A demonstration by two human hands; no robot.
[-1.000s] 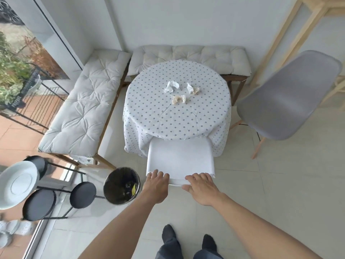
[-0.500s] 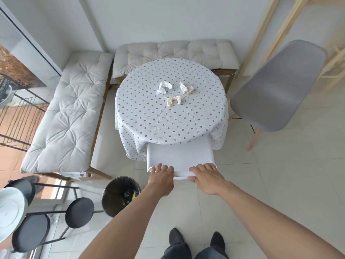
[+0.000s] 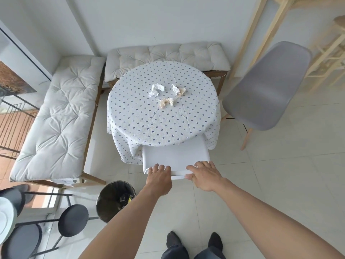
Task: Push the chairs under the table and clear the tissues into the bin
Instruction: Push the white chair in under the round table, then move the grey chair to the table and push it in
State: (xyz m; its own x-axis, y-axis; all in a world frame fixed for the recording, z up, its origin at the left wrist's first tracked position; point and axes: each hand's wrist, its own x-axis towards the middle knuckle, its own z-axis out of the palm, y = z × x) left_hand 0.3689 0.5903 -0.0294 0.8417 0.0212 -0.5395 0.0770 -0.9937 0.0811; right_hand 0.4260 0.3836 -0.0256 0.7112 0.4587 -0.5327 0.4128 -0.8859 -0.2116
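Now, from the head camera: both hands are on the top edge of the white chair (image 3: 175, 157), whose seat is mostly tucked under the round table (image 3: 162, 116). The left hand (image 3: 159, 179) lies flat over the backrest edge with fingers draped forward, pressing more than clutching; the right hand (image 3: 205, 176) wraps the edge, fingers on top and thumb beneath, so that one is gripping the chair.

Risk here, by my reading: the hanging tablecloth (image 3: 128, 146) drapes right beside the chair's left side, and a further shove could snag it and drag the cloth, tissues and all. A lopsided push could also twist the chair against the table leg, which is hidden under the cloth.

Three crumpled tissues (image 3: 156, 90) sit near the table's middle, untouched. The grey chair (image 3: 267, 86) stands off to the right, well apart from the table, not yet pushed in. The bin (image 3: 115, 200) waits on the floor just left of the left forearm, close to the person's feet. Cushioned benches (image 3: 56, 118) hem in the far and left sides.
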